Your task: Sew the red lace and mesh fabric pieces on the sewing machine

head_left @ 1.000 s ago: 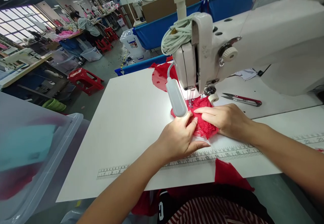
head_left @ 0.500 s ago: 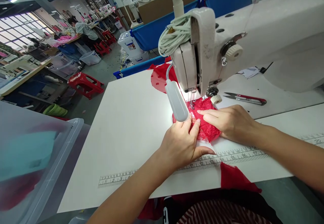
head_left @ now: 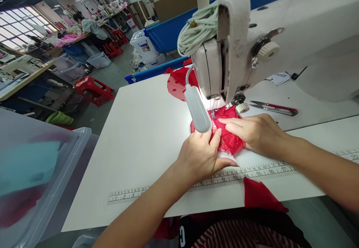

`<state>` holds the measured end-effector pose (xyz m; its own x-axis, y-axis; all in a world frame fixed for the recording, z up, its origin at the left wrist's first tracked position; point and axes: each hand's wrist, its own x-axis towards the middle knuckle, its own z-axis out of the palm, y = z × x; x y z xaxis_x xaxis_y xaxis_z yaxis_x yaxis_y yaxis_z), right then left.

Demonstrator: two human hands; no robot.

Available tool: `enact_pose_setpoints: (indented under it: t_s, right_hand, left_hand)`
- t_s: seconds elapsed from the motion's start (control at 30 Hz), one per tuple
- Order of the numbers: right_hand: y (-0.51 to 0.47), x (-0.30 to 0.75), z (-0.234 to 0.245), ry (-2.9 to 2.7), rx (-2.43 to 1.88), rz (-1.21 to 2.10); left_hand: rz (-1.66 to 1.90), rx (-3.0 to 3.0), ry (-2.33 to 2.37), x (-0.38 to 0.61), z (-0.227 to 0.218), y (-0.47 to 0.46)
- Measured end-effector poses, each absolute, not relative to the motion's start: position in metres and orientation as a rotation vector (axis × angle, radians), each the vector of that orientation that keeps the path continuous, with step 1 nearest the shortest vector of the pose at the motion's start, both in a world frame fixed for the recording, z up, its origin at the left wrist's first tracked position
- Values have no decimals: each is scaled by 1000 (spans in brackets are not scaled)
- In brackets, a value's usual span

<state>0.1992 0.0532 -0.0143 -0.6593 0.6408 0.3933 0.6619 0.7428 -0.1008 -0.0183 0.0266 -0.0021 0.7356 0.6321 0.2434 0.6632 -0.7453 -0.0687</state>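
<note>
A piece of red lace fabric (head_left: 231,137) lies under the presser foot (head_left: 214,114) of a white sewing machine (head_left: 209,68). My left hand (head_left: 198,154) rests flat on its near left edge, thumb spread out to the right; the lamp partly hides the fingertips. From the right, my right hand (head_left: 258,132) bears on the same fabric, index finger pointing at the foot and the other fingers bent around the fabric's right side. A grey lamp head (head_left: 198,109) hangs just left of the needle area.
Thread snips (head_left: 275,108) lie right of the machine head. More red fabric (head_left: 179,83) is behind it, and a red scrap (head_left: 260,193) hangs over the front edge by a printed ruler (head_left: 224,180). A clear plastic bin (head_left: 81,143) stands left; a person (head_left: 94,29) sits farther off.
The view has shifted slightly, so the machine head looks a little larger and higher. Both hands keep nearly the same place on the red lace fabric.
</note>
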Motion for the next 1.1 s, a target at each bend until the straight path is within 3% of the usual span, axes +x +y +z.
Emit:
enact_pose_setpoints:
  t_s: [1.1]
  right_hand:
    - [61, 201, -19, -2458, -1117, -154]
  left_hand:
    - [-254, -2718, -1083, -16, -9, 29]
